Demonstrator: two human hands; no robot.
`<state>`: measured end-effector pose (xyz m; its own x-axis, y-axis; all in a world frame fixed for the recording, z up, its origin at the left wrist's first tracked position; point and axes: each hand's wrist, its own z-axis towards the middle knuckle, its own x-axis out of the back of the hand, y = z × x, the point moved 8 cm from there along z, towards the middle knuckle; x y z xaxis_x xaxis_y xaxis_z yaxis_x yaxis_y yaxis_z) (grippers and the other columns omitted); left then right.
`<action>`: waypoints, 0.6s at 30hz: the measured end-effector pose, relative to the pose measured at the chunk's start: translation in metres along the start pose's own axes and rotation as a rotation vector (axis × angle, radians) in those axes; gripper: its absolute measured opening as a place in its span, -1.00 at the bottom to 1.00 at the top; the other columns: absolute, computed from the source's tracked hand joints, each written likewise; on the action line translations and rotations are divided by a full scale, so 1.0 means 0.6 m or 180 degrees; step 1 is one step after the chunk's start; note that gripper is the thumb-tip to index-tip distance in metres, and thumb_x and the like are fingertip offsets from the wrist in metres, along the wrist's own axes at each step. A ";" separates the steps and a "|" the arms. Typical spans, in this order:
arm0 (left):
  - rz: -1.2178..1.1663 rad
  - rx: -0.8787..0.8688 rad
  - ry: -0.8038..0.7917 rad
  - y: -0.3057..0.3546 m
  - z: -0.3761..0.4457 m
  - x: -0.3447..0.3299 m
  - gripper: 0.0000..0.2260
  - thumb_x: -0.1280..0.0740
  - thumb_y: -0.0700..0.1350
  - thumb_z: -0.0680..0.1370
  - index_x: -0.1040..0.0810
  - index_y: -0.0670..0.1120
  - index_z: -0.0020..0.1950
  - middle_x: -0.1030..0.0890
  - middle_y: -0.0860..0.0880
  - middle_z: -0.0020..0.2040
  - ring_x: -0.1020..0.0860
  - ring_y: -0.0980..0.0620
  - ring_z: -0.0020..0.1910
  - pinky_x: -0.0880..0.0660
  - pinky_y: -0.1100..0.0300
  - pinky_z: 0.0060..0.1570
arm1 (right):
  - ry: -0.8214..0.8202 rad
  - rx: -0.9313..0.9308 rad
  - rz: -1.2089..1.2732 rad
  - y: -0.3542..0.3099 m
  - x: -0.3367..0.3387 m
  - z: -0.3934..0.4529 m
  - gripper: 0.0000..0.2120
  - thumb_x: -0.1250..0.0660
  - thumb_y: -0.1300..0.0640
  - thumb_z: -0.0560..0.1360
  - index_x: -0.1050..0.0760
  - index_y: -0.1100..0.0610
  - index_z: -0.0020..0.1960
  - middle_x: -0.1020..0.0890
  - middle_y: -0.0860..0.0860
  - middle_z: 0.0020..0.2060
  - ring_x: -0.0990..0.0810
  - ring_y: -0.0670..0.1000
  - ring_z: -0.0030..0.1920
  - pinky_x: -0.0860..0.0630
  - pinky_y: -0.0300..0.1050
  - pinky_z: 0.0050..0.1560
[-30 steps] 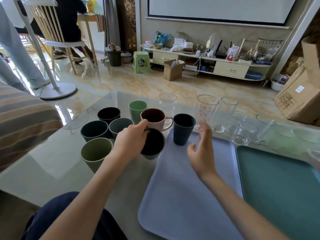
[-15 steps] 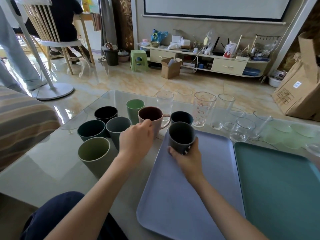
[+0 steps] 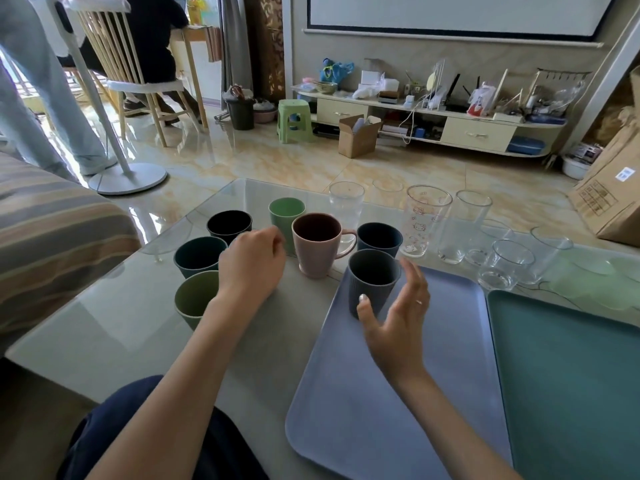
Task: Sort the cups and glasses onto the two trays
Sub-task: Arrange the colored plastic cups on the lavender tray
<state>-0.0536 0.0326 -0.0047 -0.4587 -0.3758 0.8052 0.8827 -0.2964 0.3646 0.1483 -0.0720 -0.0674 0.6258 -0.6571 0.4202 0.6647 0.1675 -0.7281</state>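
A dark grey ribbed cup (image 3: 372, 278) stands upright at the far left corner of the lavender tray (image 3: 398, 410). My right hand (image 3: 398, 323) is spread just right of it, the thumb close to the cup's base, gripping nothing. My left hand (image 3: 251, 268) hovers over the group of coloured cups with fingers curled down; a grey cup beneath it is hidden. Round it stand a pink mug (image 3: 317, 251), a navy cup (image 3: 379, 237), a light green cup (image 3: 285, 211), a black cup (image 3: 228, 225), a dark teal cup (image 3: 197, 256) and an olive cup (image 3: 194, 299). The teal tray (image 3: 571, 393) holds nothing.
Several clear glasses, among them a printed tall glass (image 3: 424, 220) and a short tumbler (image 3: 509, 265), line the far edge of the glass table (image 3: 121, 323). A striped sofa (image 3: 52, 237) lies left. Beyond are a fan stand (image 3: 128, 181) and cardboard boxes (image 3: 613, 199).
My left hand passed the dark grey cup to my right hand, which set it on the lavender tray and let go. My left hand moved back over the coloured cups.
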 end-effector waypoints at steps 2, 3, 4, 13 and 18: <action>0.0103 0.0156 0.0143 -0.022 0.007 0.027 -0.81 -0.19 -0.15 0.56 -0.59 -0.09 0.04 -0.63 -0.11 -0.10 -0.54 -0.08 -0.23 -0.47 0.13 -0.30 | 0.0100 0.0494 -0.0070 -0.046 -0.005 0.006 -0.47 -0.21 0.08 0.40 -0.20 0.07 0.35 -0.37 0.08 0.32 -0.29 0.03 0.33 -0.24 -0.14 0.34; 0.0237 0.0268 0.0219 -0.039 0.011 0.042 -0.80 -0.19 -0.17 0.55 -0.59 -0.10 0.05 -0.62 -0.15 -0.08 -0.54 -0.13 -0.19 -0.45 0.12 -0.27 | -0.0027 0.0624 -0.0033 -0.064 -0.020 0.012 -0.51 -0.22 0.14 0.40 -0.24 0.07 0.31 -0.42 0.06 0.26 -0.35 0.03 0.26 -0.31 -0.09 0.31; 0.0391 0.0416 0.0263 -0.060 0.015 0.054 -0.79 -0.18 -0.20 0.54 -0.58 -0.11 0.06 -0.60 -0.19 -0.05 -0.54 -0.18 -0.12 -0.43 0.08 -0.22 | -0.0272 0.0686 0.0024 -0.078 -0.042 0.020 -0.54 -0.23 0.20 0.40 -0.26 0.07 0.29 -0.46 0.04 0.20 -0.41 0.03 0.20 -0.39 -0.03 0.25; 0.0762 0.1393 -0.0893 -0.162 0.008 0.017 -0.68 -0.20 -0.19 0.53 -0.49 -0.10 0.27 -0.41 -0.21 0.28 -0.33 -0.27 0.27 -0.37 -0.09 0.19 | -0.2051 0.1047 -0.0810 -0.143 -0.245 0.040 -0.52 -0.20 0.25 0.48 -0.26 0.05 0.38 -0.35 0.03 0.41 -0.45 0.18 0.25 -0.42 0.17 0.17; 0.0595 0.1520 -0.1063 -0.185 0.005 0.010 -0.63 -0.19 -0.30 0.51 -0.48 -0.07 0.29 -0.39 -0.20 0.31 -0.36 -0.26 0.27 -0.42 -0.14 0.23 | -0.2137 0.1003 -0.1119 -0.127 -0.270 0.041 -0.75 -0.20 0.24 0.50 -0.43 0.18 0.17 -0.50 0.15 0.16 -0.51 0.21 0.11 -0.48 0.14 0.05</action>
<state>-0.1541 0.0656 -0.0389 -0.3033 -0.0650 0.9507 0.9287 0.2032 0.3102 0.0063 0.0396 -0.0667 0.4040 -0.1467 0.9029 0.8884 0.2981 -0.3491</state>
